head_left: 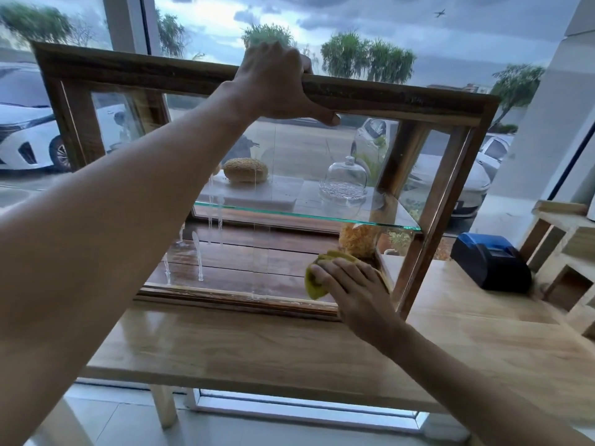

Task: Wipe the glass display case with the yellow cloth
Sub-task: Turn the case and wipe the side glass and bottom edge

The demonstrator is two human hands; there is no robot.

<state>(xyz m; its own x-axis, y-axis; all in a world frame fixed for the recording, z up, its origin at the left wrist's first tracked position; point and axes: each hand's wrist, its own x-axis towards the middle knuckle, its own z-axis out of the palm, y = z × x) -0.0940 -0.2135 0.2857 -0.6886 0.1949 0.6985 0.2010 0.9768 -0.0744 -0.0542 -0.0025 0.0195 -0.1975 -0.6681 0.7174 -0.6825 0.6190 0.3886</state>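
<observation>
At nine o'clock, beyond the window, a white car is parked outside. The glass display case, framed in dark wood, stands on a pale wooden surface and fills the middle of the view. White streaks of cleaning foam run down its front pane at about eight o'clock from the centre. Toward twelve o'clock the left hand grips the top rail of the case, fingers curled over the far side and thumb pressed under the front edge. Inside, on the glass shelf, a seeded bun lies on a white board, and to its right stands a clear glass dome. Below the shelf, at the lower right corner of the case, sits a jar of pale yellow contents. At about five o'clock the right hand presses the yellow cloth flat against the front pane near the bottom right corner, fingers spread over the bunched fabric. At three o'clock a black and blue device rests on the surface, just right of the case.
</observation>
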